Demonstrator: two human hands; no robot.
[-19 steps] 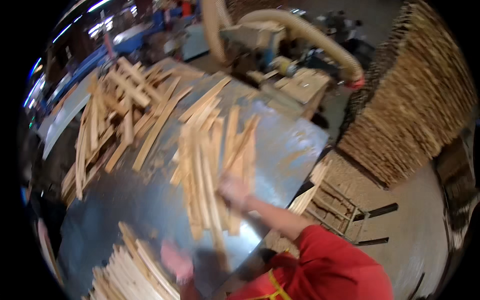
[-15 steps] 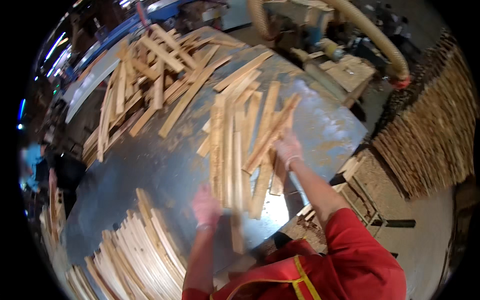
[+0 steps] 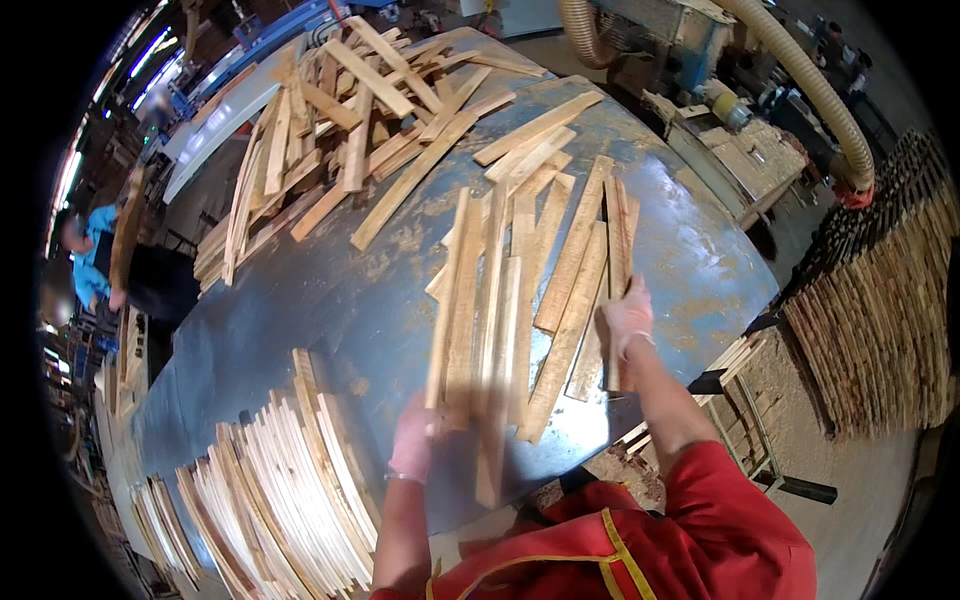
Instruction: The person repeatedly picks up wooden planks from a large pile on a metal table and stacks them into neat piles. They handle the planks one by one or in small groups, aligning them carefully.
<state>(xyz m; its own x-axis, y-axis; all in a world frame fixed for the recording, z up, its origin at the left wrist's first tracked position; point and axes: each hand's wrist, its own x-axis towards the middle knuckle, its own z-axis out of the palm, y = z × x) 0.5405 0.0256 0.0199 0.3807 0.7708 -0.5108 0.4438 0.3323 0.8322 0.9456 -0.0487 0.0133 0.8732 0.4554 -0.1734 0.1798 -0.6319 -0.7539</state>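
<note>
A loose spread of long wooden slats [image 3: 520, 290] lies on the blue-grey metal table [image 3: 330, 300] in front of me. My left hand [image 3: 415, 445], in a pale glove, grips the near ends of a few slats [image 3: 465, 330] and is blurred by motion. My right hand [image 3: 625, 320], also gloved, closes on a slat [image 3: 618, 240] at the right side of the spread. A neat fan of pale slats [image 3: 290, 490] lies stacked at the table's near left edge.
A jumbled heap of slats [image 3: 340, 130] covers the table's far end. Tall slat stacks [image 3: 880, 320] stand at right, beyond a tan dust hose [image 3: 820, 90] and a machine. A person in blue [image 3: 90, 260] stands at left. A low wooden rack [image 3: 740, 400] sits by the table's right edge.
My left hand has come up from the table's near edge and taken hold of slat ends. My right hand has shifted right along the spread, onto a slat.
</note>
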